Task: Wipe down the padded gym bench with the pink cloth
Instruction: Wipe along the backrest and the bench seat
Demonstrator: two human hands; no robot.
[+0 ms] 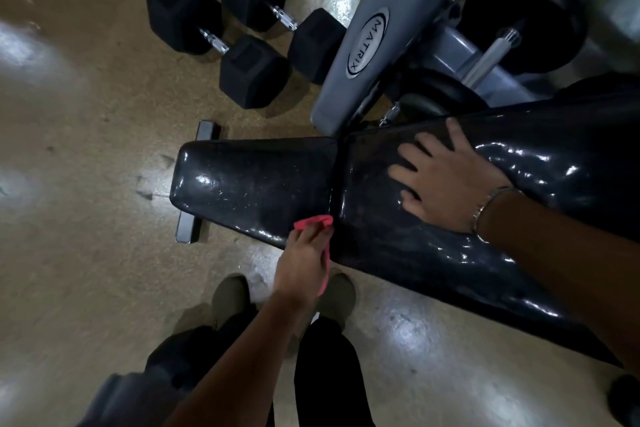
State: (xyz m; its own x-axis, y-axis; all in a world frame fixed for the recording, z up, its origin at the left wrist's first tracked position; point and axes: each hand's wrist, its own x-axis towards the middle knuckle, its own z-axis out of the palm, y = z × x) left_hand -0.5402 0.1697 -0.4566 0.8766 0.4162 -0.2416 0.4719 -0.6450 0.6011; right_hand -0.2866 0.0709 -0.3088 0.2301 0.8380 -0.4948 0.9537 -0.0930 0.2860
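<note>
The black padded gym bench (249, 184) runs from the middle of the view to the right edge, glossy and in two pads with a seam between them. My left hand (306, 262) grips the pink cloth (317, 221) at the bench's near edge, right by the seam; a strip of cloth hangs down beside the hand. My right hand (446, 180) lies flat with spread fingers on the longer pad, just right of the seam. A bracelet sits on that wrist.
Two black hex dumbbells (221, 42) lie on the tan floor beyond the bench. A grey machine frame (367, 42) marked MATRIX and a round weight plate (526, 21) stand at the upper right. My shoes (230, 295) are on the floor by the near edge.
</note>
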